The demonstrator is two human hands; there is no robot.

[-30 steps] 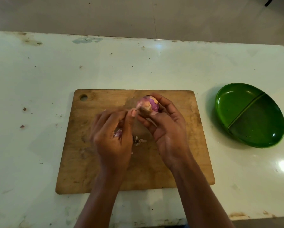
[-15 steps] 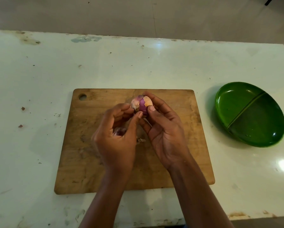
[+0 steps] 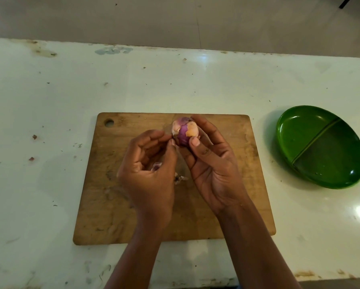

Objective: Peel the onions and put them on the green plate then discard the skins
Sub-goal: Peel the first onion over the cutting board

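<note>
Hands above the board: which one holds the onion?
The right hand: thumb and fingers curl round the partly peeled onion. The left hand only pinches at loose skin on the onion's left edge.

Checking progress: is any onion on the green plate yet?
No, the green plate holds no onions; the right hand holds the partly peeled onion above the cutting board.
</note>
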